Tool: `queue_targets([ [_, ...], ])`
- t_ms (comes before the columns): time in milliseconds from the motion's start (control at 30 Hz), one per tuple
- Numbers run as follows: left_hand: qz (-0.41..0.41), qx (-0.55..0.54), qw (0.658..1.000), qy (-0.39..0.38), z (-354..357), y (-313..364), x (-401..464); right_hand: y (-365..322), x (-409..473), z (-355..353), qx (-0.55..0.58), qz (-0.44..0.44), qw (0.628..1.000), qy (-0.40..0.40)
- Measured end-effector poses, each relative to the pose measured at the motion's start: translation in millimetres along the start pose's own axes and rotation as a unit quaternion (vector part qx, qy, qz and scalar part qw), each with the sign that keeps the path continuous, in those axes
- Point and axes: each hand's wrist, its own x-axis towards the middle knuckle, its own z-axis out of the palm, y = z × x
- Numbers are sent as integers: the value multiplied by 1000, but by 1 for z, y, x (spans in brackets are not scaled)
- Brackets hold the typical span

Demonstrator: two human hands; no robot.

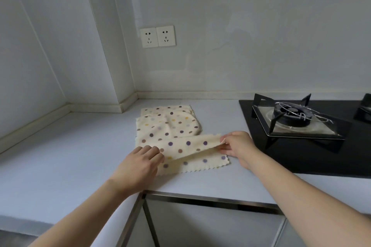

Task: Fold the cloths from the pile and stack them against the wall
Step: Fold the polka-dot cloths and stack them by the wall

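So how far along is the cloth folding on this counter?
Early, it seems. Nothing folded sits against the wall yet. In hand: the right hand pinches a raised edge of the front dotted cloth, while the left hand rests on its other end. Left: finish this fold, then do the dotted cloths behind, which lie loose on the counter, and stack everything at the wall.

My arms were bare right up to where they left the bottom of the view; no sleeve showed on either one. My left hand (pixel 140 163) carried no ring, and its wrist bore no watch or band. My right hand (pixel 239 146) was just as plain, with nothing on the fingers or the wrist. The nails I could see were short and unpainted. No gloves covered either hand.
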Motion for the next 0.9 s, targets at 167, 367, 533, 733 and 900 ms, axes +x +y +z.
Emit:
queue_targets([
  [167, 10, 7, 1000, -8, -4, 5, -9, 9, -12, -1, -78, -26, 996, 16],
  [367, -40, -58, 996, -62, -6, 7, -14, 11, -33, -6, -248, -130, 960, -4],
  [533, -104, -140, 979, -102, -8, 3, -12, 18, -35, -14, -325, -188, 926, -44],
  [733, -68, -128, 983, -110, -6, 0, -7, 24, -38, -14, -539, -364, 750, -121],
  [900, -2, -52, 993, -102, -6, -1, 0, 23, -36, -2, -572, -375, 702, -197],
])
